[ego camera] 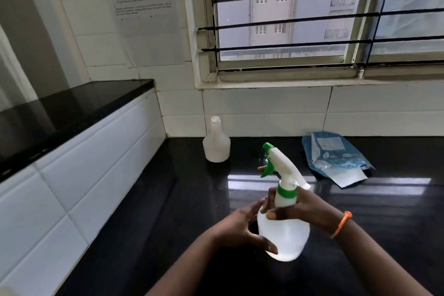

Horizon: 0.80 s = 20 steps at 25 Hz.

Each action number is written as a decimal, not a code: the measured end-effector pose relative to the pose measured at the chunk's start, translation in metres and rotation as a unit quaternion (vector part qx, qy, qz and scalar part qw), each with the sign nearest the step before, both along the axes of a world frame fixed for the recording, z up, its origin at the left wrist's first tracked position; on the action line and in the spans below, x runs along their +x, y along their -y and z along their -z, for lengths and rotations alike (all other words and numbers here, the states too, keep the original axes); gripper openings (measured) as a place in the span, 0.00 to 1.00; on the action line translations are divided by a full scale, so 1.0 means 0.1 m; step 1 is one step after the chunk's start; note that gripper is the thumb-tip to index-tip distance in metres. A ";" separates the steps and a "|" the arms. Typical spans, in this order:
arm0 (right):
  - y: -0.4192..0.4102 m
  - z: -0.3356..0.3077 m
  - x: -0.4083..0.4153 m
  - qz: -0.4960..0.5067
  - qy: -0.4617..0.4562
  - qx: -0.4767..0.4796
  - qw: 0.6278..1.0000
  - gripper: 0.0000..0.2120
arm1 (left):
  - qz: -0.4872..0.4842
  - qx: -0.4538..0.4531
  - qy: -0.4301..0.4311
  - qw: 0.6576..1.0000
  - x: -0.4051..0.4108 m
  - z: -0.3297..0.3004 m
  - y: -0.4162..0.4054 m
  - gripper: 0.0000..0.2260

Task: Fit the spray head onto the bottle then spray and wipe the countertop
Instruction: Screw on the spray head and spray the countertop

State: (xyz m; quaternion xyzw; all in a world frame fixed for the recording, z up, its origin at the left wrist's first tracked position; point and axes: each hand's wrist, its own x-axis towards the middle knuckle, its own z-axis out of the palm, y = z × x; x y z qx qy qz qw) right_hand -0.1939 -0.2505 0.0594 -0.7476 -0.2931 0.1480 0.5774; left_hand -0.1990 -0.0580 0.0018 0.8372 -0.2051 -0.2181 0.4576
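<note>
Bottle (284, 235) w/ spray head (280, 166) gripped btwn both hands: left (236, 228) on body, right (301, 211) at neck.

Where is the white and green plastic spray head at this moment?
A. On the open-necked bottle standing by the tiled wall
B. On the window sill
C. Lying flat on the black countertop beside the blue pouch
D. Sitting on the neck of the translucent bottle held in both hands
D: the white and green plastic spray head sits on the neck of the translucent bottle, gripped by the left hand and right hand.
</note>
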 end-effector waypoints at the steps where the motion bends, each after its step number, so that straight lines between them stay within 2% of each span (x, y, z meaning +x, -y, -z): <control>1: -0.02 0.02 -0.10 0.029 0.005 0.015 0.999 0.08 | 0.001 0.015 0.006 1.000 -0.08 -0.01 0.00 0.40; 3: -0.11 0.04 -0.29 0.133 0.025 0.055 0.989 0.08 | -0.019 0.078 0.061 0.995 -0.25 -0.04 -0.03 0.38; 5: -0.21 0.03 -0.43 0.231 0.019 0.078 0.970 0.10 | -0.093 0.186 0.138 0.968 -0.42 -0.01 -0.20 0.42; 7: -0.25 -0.05 -0.51 0.268 -0.056 0.096 0.957 0.12 | -0.170 0.266 0.171 0.933 -0.60 0.05 -0.49 0.49; 9: -0.27 -0.14 -0.62 0.232 -0.185 0.135 0.945 0.16 | -0.207 0.322 0.153 0.911 -0.75 0.09 -0.77 0.53; 12: -0.38 -0.20 -0.88 0.150 -0.295 0.139 0.933 0.16 | -0.226 0.371 0.136 0.890 -0.89 0.16 -1.05 0.46; 15: -0.50 -0.12 -1.12 0.118 -0.345 0.133 0.922 0.13 | -0.240 0.373 0.147 0.884 -0.99 0.26 -1.15 0.41; 20: -0.57 -0.02 -1.25 0.111 -0.360 0.106 0.920 0.20 | -0.256 0.364 0.167 0.880 -0.99 0.31 -1.16 0.40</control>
